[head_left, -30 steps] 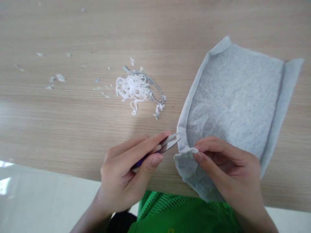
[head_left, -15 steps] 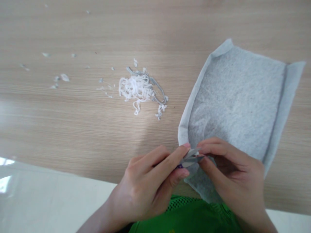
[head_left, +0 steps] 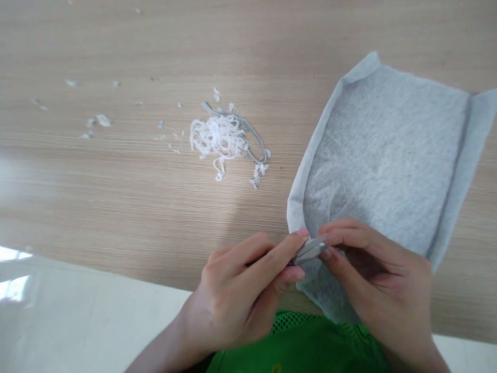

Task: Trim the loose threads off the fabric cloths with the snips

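My left hand (head_left: 244, 287) is closed around small metal thread snips (head_left: 309, 252), whose blades point right and lie close together. A bit of purple shows between the fingers at their handle. At the blade tips, my right hand (head_left: 378, 274) pinches the edge of a pale grey-white, felt-like fabric piece (head_left: 392, 150). The exact spot between thumb and fingertips is mostly hidden. Folded borders run along the fabric's left and right sides, and its lower part hangs towards me over the table edge.
A tangle of white thread (head_left: 217, 137) lies left of the fabric, with a curled grey strip (head_left: 254, 135) against it. Small scraps (head_left: 103, 120) are scattered across the wooden table (head_left: 155, 207). Below its front edge are the pale floor (head_left: 97, 321) and my green clothing (head_left: 310, 347).
The snips' blades, apart before, have closed together at the right fingertips. The fabric and my right hand appear slightly further right in the view.
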The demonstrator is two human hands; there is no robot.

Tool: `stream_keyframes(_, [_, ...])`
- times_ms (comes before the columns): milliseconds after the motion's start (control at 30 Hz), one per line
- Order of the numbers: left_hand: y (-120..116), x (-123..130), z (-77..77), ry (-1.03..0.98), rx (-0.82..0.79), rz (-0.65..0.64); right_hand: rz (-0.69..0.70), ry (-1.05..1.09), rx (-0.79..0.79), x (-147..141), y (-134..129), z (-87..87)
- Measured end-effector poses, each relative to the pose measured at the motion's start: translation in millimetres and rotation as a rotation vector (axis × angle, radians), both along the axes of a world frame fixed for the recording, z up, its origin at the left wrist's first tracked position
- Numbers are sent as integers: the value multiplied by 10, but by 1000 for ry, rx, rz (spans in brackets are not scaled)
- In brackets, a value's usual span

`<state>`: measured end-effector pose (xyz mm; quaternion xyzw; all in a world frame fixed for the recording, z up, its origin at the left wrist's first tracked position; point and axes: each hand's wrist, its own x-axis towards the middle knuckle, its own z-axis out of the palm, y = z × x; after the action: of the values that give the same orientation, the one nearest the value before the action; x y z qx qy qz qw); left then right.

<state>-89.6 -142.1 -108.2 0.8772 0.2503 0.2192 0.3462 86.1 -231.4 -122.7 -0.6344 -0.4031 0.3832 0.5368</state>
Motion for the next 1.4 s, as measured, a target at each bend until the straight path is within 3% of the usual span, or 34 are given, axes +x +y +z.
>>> stream_keyframes(267, [-37, 9, -31, 19, 42, 35, -18, 86, -39, 0, 6, 10])
stream_keyframes(567, [9, 37, 6, -79, -155, 70, -31, 150, -60, -1, 13, 19])
stream_keyframes(800, [112, -7, 62, -102, -113, 88, -37, 200, -61, 0, 16, 10])
stream_keyframes(1100, [-15, 6, 1, -25, 65, 30, -32, 226, -51, 7, 10, -2])
stream_keyframes(1400, [-47, 33, -34, 2, 84, 40, -26, 205, -41, 7, 11, 2])
